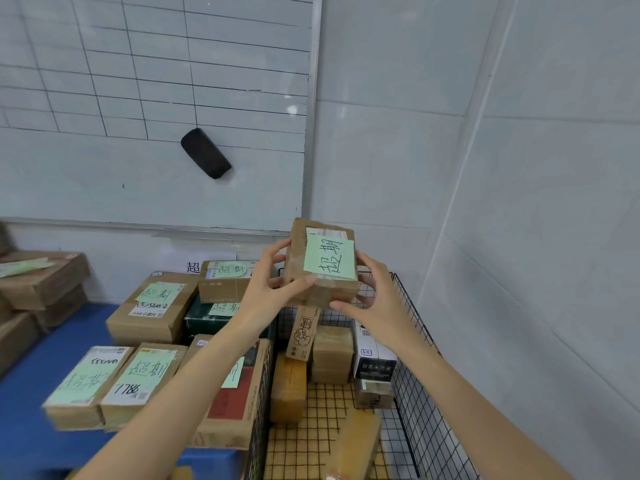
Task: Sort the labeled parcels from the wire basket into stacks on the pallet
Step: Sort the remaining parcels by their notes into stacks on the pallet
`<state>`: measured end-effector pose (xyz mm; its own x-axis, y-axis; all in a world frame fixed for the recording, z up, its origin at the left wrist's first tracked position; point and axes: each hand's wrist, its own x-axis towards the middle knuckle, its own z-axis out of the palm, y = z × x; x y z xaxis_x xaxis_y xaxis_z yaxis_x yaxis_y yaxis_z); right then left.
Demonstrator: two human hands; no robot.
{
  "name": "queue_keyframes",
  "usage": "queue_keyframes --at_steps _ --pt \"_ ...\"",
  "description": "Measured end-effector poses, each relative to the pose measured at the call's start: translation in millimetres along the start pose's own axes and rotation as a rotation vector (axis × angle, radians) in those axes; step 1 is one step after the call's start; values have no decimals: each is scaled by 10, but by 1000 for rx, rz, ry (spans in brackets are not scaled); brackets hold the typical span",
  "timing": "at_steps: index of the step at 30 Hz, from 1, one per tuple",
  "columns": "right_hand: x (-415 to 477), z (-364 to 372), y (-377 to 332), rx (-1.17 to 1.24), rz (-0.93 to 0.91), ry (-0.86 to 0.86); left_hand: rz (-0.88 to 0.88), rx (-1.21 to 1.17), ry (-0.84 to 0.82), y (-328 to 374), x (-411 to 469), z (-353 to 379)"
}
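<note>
I hold a small brown cardboard parcel [322, 265] with a green handwritten label up in the air above the black wire basket [420, 344]. My left hand [273, 289] grips its left side, thumb on the front edge. My right hand [374, 303] cups its right and lower side. The basket at lower right holds several brown and white parcels [330, 355]. Left of it, on the blue pallet [69, 334], lie labelled parcels [152, 306] in stacks and rows, most with green notes on top.
A whiteboard [156, 98] with a drawn grid and a black eraser [206, 153] hangs on the wall behind. More brown boxes [41, 282] are piled at far left. Pale tiled walls close in at the right, right beside the basket.
</note>
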<state>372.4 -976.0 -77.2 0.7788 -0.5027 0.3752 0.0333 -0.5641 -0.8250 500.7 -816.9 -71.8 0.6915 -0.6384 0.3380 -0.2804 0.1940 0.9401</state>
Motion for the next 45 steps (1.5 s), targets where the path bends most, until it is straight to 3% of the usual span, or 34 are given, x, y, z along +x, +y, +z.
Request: queue_keyframes --at_steps 7,15,23,31,36,45 --pt "9 -129 58 -55 -15 -112 -55 -48 126 -8 31 -203" --pt "133 -124 -1 -16 -48 -96 -72 -30 180 98 -62 -370" --pt "194 7 -265 57 -138 -158 6 -6 242 337 -277 -511" --pt "156 385 -393 175 -214 -209 83 -32 641 498 -627 -589" --pt "53 682 -492 232 -241 -238 63 -41 805 579 -892 -642" --pt "65 1162 -677 242 -237 -287 -31 127 625 543 -1190 -1108"
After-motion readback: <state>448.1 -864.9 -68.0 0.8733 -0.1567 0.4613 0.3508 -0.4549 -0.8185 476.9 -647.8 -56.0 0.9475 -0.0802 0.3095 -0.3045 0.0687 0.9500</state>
